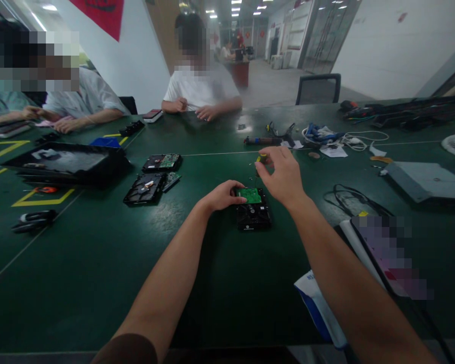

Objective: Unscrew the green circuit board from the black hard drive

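Note:
A black hard drive (253, 217) with a green circuit board (251, 195) at its far end lies flat on the dark green table (212, 283). My left hand (227, 195) grips the drive's left side, its thumb resting on the near edge of the board. Above the drive's far right corner, my right hand (282, 172) is closed around the yellow-green handle of a screwdriver (261, 158). The screwdriver points down toward the board; I cannot make out exactly where its tip meets it.
Left of the drive lie two more hard drives (161, 162) (144, 189) and a loose circuit board (171, 182). A black tray (64, 162) stands farther left. Cables (322, 134), a grey metal box (432, 182) and a blue-white packet (320, 308) are to the right. Co-workers (200, 93) sit across.

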Demonstrator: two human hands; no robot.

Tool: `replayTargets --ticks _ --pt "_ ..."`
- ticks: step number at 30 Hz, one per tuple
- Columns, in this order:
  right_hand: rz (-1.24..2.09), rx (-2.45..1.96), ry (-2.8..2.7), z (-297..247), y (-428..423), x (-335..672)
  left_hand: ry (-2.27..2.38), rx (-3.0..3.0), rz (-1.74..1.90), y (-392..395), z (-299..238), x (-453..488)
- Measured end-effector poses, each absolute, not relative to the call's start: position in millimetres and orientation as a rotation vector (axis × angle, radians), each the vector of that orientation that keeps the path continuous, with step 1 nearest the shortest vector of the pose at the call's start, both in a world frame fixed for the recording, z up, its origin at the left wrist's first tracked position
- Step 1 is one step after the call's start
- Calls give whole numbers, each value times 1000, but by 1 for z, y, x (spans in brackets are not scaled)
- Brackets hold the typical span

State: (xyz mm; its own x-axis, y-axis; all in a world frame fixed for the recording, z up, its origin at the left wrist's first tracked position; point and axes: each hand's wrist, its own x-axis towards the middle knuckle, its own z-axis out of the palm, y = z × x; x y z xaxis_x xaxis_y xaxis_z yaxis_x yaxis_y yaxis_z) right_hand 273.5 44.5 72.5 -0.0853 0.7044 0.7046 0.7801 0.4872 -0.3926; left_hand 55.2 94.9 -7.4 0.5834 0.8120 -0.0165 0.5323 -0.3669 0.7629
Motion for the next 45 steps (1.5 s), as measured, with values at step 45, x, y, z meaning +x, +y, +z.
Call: replayTargets --ticks 45 --pt "-198 -1226 -1833 76 42 272 1053 2089 470 95 -3 56"
